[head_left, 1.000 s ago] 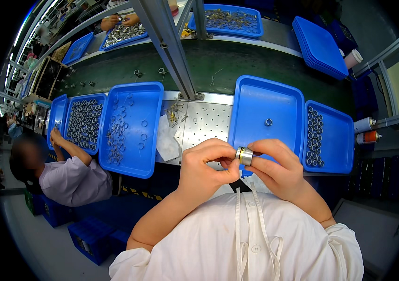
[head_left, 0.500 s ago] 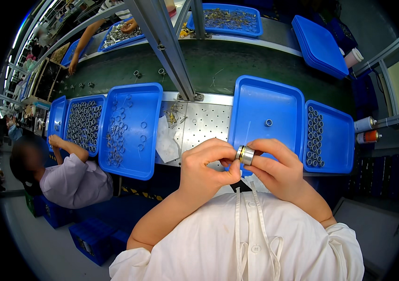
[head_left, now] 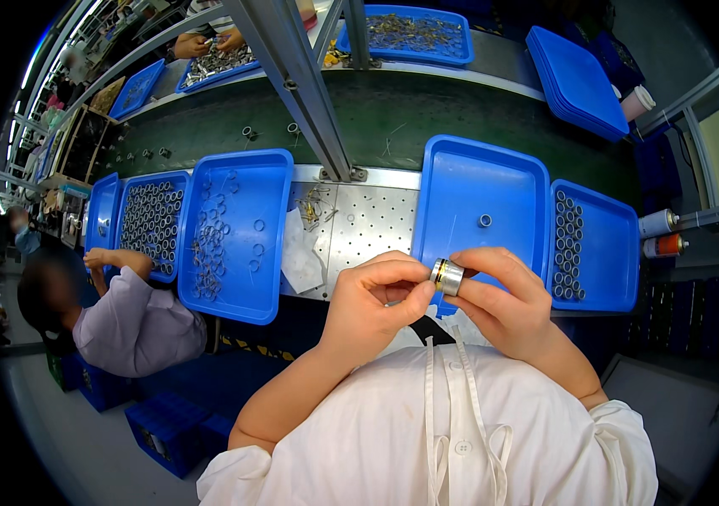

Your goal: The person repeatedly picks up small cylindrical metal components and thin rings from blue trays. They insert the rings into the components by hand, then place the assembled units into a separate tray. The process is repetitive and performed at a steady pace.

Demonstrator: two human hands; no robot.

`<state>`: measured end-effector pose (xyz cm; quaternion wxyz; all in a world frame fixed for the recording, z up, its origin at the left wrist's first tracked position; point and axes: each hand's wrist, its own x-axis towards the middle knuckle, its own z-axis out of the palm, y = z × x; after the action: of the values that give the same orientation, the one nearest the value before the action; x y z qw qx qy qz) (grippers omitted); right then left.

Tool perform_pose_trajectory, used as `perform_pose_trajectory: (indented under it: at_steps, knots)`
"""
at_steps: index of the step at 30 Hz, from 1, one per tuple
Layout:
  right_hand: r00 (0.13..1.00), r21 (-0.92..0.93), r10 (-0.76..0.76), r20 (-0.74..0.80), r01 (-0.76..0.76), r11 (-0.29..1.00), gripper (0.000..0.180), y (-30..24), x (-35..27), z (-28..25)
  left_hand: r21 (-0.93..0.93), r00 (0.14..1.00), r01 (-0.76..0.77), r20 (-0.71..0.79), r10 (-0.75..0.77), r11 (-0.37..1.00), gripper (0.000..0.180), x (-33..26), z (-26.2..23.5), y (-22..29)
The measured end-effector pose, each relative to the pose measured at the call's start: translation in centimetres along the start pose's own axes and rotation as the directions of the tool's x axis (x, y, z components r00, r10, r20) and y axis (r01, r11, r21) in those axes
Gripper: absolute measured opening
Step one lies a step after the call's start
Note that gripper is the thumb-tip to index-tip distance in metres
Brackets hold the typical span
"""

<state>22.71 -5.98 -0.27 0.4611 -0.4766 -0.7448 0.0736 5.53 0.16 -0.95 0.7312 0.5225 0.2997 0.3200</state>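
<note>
A short silver metal sleeve [head_left: 451, 278], with a dark groove and a yellowish band near its left end, is held up in front of my chest. My right hand [head_left: 507, 304] grips it between fingers and thumb from the right. The thumb and forefinger of my left hand [head_left: 376, 308] pinch at its left rim; any small part between them is hidden. Just beyond my hands, a blue tray [head_left: 482, 160] holds one ring-shaped metal part [head_left: 484, 221] and a thin wire. To its right, another blue tray [head_left: 613, 244] carries rows of similar metal rings.
Left of a perforated metal plate [head_left: 368, 228] with small loose pieces and white paper [head_left: 300, 257], a blue tray [head_left: 241, 173] holds thin wire rings. A metal post [head_left: 292, 84] rises before the green conveyor belt [head_left: 427, 110]. A co-worker [head_left: 140, 320] sits at left; another person's hands [head_left: 212, 42] are across the belt.
The sleeve and my fingers have shifted slightly right, and my left fingers sit more at its edge. Across the belt, a person's reaching arm has drawn back to a tray.
</note>
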Motion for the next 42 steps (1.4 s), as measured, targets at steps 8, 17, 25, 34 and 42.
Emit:
perform_pose_trajectory:
  at_steps: [8, 17, 25, 34, 42]
  knots:
    - [0.996, -0.025, -0.087, -0.007, 0.087, 0.996, 0.028, 0.0, 0.2, -0.1, -0.085, 0.996, 0.064, 0.061, -0.059, 0.994, 0.008, -0.2, -0.2, 0.3]
    - [0.997, -0.004, -0.076, -0.016, 0.076, 0.997, 0.028, 0.0, -0.1, 0.0, -0.071, 0.999, -0.025, 0.047, 0.028, 0.997, 0.009, -0.4, 0.0, -0.2]
    - [0.991, 0.172, 0.128, -0.032, -0.121, 0.978, 0.026, -0.3, -0.6, 0.1, 0.352, 0.914, -0.396, 0.066, 0.4, 0.848, 0.019, -0.2, 0.1, -0.2]
    - [0.999, 0.035, -0.044, -0.001, 0.044, 0.998, 0.024, 0.2, -0.7, -0.2, 0.174, 0.989, -0.143, 0.002, 0.145, 0.974, 0.012, -0.6, 0.0, 0.7]
    - [0.999, 0.154, 0.04, 0.014, -0.041, 0.987, 0.025, -0.3, -0.6, 0.0, 0.425, 0.934, -0.336, 0.034, 0.356, 0.841, 0.013, -0.5, 0.2, 0.6]
